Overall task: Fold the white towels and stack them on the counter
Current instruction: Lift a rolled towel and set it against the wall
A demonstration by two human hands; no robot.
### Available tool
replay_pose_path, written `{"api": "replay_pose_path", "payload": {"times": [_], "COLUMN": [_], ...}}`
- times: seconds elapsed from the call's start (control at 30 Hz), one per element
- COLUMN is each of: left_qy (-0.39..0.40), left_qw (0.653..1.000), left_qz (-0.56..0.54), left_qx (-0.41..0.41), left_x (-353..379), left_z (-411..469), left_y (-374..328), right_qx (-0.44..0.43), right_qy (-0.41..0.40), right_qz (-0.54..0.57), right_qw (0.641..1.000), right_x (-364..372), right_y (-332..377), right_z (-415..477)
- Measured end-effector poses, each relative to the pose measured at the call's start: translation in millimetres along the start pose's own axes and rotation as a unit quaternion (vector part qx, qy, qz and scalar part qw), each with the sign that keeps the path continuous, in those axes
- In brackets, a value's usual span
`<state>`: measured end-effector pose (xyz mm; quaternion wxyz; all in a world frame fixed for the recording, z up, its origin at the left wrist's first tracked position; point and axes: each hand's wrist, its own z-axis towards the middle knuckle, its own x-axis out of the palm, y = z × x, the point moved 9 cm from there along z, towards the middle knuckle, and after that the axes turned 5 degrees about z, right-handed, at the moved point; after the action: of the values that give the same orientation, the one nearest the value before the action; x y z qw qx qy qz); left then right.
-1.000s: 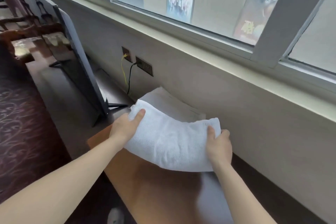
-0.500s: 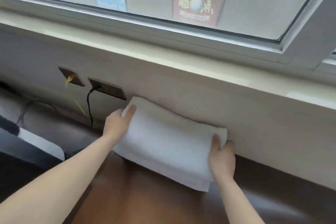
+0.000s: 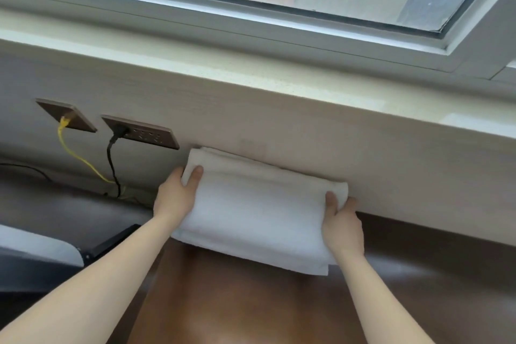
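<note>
A folded white towel point(image 3: 257, 204) lies on top of a stack of white towels on the brown counter point(image 3: 237, 301), pushed up against the wall. My left hand point(image 3: 176, 198) grips the towel's left end, thumb on top and fingers underneath. My right hand point(image 3: 342, 226) grips its right end the same way, thumb on top. The lower towels of the stack show only as edges along the front and right side point(image 3: 318, 268).
Two wall sockets sit left of the stack, one with a yellow cable point(image 3: 75, 153) and one with a black cable point(image 3: 111, 159) running down to the counter. A window sill point(image 3: 279, 75) juts out above. A dark screen's edge point(image 3: 42, 248) stands at the left.
I have lowered the towel from mid-air onto the stack and pushed it back against the wall. My view has moved closer and to the right.
</note>
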<state>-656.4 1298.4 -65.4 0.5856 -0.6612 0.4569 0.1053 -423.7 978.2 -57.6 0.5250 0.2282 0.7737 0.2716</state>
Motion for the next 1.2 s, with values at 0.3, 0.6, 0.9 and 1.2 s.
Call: {"api": "replay_pose_path", "payload": {"times": [0.3,0.6,0.9,1.2], "left_qy": [-0.023,0.084,0.066,0.125], "left_qw": [0.999,0.894,0.856,0.822], "left_qz": [0.034,0.254,0.369,0.321], "left_qx": [-0.029,0.359,0.356,0.454], "left_x": [-9.2,83.9,95.8,184.5], "left_z": [1.7,-79.5,-85.0,-259.1], "left_y": [-11.8,-123.6,-112.4,-164.9], "right_qx": [0.014,-0.393,-0.351,-0.217], "right_qy": [-0.027,-0.002,0.047,0.016], "right_qz": [-0.020,-0.248,-0.247,-0.146], "right_qw": [0.999,0.886,0.902,0.965], "right_x": [-6.8,31.6,17.3,-131.1], "right_y": [5.7,66.4,40.3,-98.8], "right_z": [-3.1,-59.9,-56.0,-79.5]}}
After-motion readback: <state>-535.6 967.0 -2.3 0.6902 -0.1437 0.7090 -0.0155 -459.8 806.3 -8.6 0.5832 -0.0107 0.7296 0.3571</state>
